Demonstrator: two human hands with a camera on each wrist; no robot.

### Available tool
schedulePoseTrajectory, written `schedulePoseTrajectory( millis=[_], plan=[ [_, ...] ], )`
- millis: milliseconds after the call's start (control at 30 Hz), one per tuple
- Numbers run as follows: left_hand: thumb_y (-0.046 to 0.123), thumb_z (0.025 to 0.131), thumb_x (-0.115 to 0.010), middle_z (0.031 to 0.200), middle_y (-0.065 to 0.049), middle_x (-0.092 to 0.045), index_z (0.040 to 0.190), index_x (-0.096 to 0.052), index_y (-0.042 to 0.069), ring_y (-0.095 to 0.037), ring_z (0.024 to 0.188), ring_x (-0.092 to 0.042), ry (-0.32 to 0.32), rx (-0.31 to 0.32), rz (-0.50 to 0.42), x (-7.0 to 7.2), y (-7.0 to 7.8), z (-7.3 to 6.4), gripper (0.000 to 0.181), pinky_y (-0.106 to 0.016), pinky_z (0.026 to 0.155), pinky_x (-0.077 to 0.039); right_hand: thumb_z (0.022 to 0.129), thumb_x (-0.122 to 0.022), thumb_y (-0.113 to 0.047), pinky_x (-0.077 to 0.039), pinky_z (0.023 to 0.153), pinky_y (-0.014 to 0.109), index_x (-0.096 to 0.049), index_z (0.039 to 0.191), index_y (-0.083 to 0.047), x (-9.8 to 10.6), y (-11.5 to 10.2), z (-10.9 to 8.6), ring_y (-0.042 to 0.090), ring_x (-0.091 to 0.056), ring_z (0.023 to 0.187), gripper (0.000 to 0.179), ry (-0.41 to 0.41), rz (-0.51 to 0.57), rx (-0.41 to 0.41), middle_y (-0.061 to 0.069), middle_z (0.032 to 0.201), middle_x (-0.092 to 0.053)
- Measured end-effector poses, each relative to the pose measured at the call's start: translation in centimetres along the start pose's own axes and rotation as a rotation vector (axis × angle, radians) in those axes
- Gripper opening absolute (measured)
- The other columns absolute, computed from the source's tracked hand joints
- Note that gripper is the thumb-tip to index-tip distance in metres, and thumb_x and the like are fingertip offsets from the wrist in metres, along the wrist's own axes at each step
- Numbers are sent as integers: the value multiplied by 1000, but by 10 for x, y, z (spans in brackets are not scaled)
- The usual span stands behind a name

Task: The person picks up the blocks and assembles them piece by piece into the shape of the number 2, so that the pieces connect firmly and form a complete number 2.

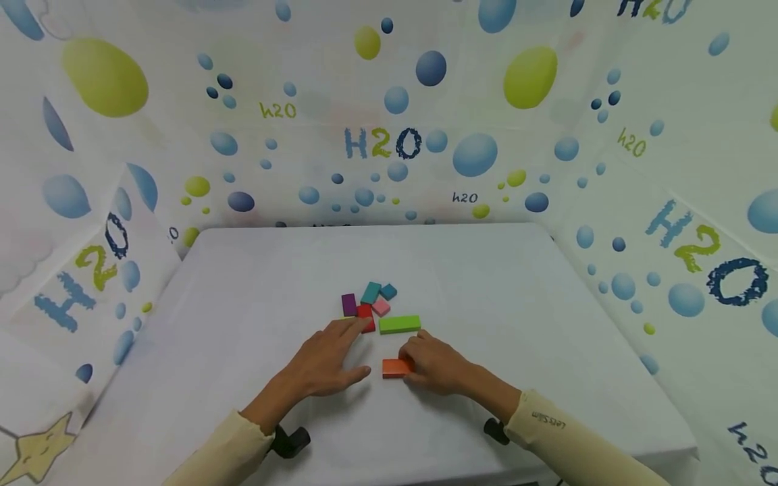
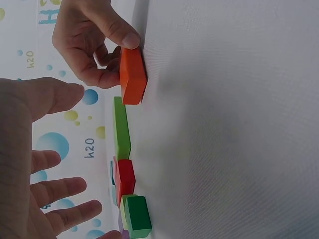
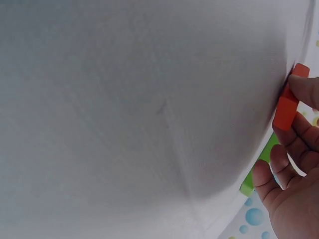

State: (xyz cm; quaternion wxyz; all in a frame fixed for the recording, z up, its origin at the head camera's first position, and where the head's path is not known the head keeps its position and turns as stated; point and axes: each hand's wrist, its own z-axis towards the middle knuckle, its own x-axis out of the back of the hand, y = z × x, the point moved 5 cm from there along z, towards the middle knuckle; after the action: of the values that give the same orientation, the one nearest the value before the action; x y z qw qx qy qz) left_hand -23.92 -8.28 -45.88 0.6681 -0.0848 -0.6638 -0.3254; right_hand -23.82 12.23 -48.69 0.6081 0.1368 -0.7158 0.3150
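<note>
My right hand (image 1: 439, 364) pinches an orange rectangular block (image 1: 395, 368) between thumb and fingers, low at the white tabletop. The right wrist view shows the thumb on one side of the orange block (image 3: 286, 110). My left hand (image 1: 325, 358) hovers with spread fingers just left of it, holding nothing. Its fingertips reach over a red block (image 1: 365, 312); whether they touch it cannot be told. A long light green block (image 1: 399, 325) lies beyond the orange one. In the left wrist view a dark green block (image 2: 138, 216) stands near the red one, hidden from the head view.
Behind the red block cluster a purple block (image 1: 349, 304), a teal block (image 1: 371, 293), a small blue block (image 1: 388, 291) and a pink block (image 1: 381, 307). White cloth covers the table (image 1: 486, 283). Printed sheets (image 1: 395, 101) with bubbles surround it on three sides.
</note>
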Motion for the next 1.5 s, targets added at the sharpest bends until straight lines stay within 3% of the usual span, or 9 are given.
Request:
schedulePoseTrajectory(
  millis=[800,1033,1267,1500],
  plan=[
    [52,84,-74,154,-4,-46,156,-40,19,-25,139,-44,18,-24,16,0,2,3,86,-55,105,-47,91,-77,-31,-49,83,21,-64,120,-17,-7,7,2,8,-46,100,35,-2,32,-18,-11,102,-59],
    [53,85,-72,155,-5,-45,157,-38,20,-27,140,-43,-3,-21,12,0,3,3,86,-56,105,-46,89,-76,-43,-50,86,23,-63,124,-18,-7,11,1,8,-46,104,45,-10,72,-22,-13,104,-59],
    [52,86,-72,155,-5,-45,157,-38,19,-27,141,-43,-12,-17,6,-3,1,3,85,-58,105,-46,93,-70,-47,-51,85,25,-63,127,-17,-4,11,3,9,-48,104,46,38,93,-21,-9,108,-62],
    [52,86,-71,155,-5,-45,157,-37,21,-26,140,-44,-7,-16,19,-3,-1,3,84,-57,105,-46,95,-69,-41,-52,81,26,-64,123,-14,7,10,2,9,-49,99,40,127,92,-26,-6,105,-62]
  ],
)
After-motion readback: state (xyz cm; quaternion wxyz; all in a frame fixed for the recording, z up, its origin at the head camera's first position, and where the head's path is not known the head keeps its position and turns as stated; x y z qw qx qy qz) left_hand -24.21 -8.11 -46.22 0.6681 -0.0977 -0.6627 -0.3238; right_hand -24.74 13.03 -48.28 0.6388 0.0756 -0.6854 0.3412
